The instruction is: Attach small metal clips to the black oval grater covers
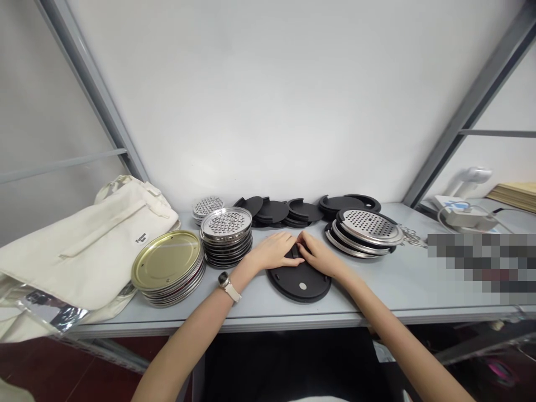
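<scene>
A round black disc (pixel 300 283) with a small silver spot in its middle lies flat on the grey table (pixel 402 285) in front of me. My left hand (pixel 274 250) rests on the disc's far edge, fingers curled down over a small black part. My right hand (pixel 319 253) meets it from the right, fingers pressed on the same black part at the disc's rim. A watch sits on my left wrist. What the fingertips pinch is mostly hidden.
A stack of perforated steel discs (pixel 226 235) and a stack of gold-topped lids (pixel 168 266) stand at left, beside a cream cloth bag (pixel 84 240). Black discs (pixel 288 212) lie at the back. Steel grater discs on black rings (pixel 365 230) sit at right. A white device (pixel 464 215) lies far right.
</scene>
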Tool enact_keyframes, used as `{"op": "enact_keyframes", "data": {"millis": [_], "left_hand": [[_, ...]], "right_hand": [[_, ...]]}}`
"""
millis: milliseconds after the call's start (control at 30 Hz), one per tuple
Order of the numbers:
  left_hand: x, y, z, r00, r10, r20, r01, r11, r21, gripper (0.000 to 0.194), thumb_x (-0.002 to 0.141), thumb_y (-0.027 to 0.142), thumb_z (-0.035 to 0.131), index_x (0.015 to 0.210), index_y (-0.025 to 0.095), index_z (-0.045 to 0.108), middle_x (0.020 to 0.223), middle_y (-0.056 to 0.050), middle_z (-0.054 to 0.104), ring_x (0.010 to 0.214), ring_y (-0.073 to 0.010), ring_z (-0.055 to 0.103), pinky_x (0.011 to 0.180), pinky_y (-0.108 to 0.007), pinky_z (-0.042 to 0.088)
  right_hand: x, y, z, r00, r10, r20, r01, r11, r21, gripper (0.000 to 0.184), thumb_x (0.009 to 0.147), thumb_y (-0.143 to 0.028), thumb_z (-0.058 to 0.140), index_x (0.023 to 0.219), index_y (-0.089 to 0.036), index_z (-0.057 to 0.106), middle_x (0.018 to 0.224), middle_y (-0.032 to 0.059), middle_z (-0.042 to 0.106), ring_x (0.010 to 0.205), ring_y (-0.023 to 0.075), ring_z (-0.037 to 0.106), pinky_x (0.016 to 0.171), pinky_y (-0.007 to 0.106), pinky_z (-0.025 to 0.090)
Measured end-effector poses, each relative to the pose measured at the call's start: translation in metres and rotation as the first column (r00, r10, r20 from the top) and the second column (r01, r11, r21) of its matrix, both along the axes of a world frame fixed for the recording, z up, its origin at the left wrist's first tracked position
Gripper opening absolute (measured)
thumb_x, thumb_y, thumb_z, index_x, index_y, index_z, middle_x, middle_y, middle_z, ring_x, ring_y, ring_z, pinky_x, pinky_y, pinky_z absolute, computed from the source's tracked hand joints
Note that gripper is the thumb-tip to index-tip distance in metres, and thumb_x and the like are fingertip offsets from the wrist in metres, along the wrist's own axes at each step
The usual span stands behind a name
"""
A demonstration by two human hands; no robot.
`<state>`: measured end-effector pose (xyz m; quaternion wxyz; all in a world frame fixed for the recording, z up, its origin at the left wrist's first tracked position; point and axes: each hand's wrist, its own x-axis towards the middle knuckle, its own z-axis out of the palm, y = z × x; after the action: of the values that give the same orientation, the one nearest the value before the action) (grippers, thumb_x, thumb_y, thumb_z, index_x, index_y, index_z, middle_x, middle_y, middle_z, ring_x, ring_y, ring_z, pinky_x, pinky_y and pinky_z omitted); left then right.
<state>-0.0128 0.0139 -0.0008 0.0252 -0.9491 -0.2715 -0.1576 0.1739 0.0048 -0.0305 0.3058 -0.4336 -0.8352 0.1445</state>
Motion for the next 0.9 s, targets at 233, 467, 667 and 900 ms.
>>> {"op": "enact_keyframes", "data": {"millis": [233,467,667,900], "left_hand": [[-0.0004,-0.0015,-0.001,1.0,0.01,0.001,-0.01,1.0,-0.006,0.039,0.088,0.05,0.05,0.103,0.015,0.051,0.096,-0.009,0.059,0.093,-0.0244,0.056,0.081,-0.035,0.046],[-0.0001,-0.0029,0.0001,1.0,0.018,0.001,-0.018,0.999,-0.034,0.039,0.088,0.05,0.051,0.106,0.016,0.052,0.097,-0.009,0.059,0.095,-0.0249,0.055,0.082,-0.036,0.046],[-0.0002,-0.0032,0.0007,1.0,0.015,-0.002,-0.015,0.999,-0.036,0.039,0.088,0.049,0.05,0.106,0.014,0.052,0.098,-0.01,0.059,0.095,-0.0247,0.055,0.082,-0.035,0.045],[-0.0005,-0.0023,-0.0005,1.0,0.009,0.004,-0.009,1.0,-0.028,0.04,0.088,0.05,0.049,0.107,0.015,0.051,0.098,-0.009,0.059,0.096,-0.0247,0.055,0.083,-0.035,0.045]], "right_hand": [[0.0003,0.0005,0.0,1.0,0.011,-0.005,-0.011,1.0,0.004,0.006,0.089,-0.021,0.035,0.083,-0.023,0.036,0.082,0.0051,0.054,0.075,0.0207,0.051,0.07,0.034,0.044],[-0.0011,-0.0013,0.0026,1.0,0.008,-0.01,-0.008,1.0,-0.009,0.006,0.089,-0.022,0.035,0.083,-0.023,0.035,0.082,0.0054,0.054,0.076,0.0213,0.051,0.071,0.035,0.044],[-0.0011,-0.0013,0.0034,1.0,0.014,-0.015,-0.015,1.0,-0.013,0.006,0.089,-0.021,0.035,0.083,-0.023,0.035,0.083,0.0056,0.053,0.076,0.0213,0.052,0.071,0.034,0.044],[-0.0016,-0.0029,0.0048,1.0,0.006,-0.018,-0.006,1.0,-0.005,0.006,0.088,-0.02,0.036,0.083,-0.023,0.037,0.083,0.0059,0.055,0.076,0.0213,0.053,0.071,0.035,0.045]]}}
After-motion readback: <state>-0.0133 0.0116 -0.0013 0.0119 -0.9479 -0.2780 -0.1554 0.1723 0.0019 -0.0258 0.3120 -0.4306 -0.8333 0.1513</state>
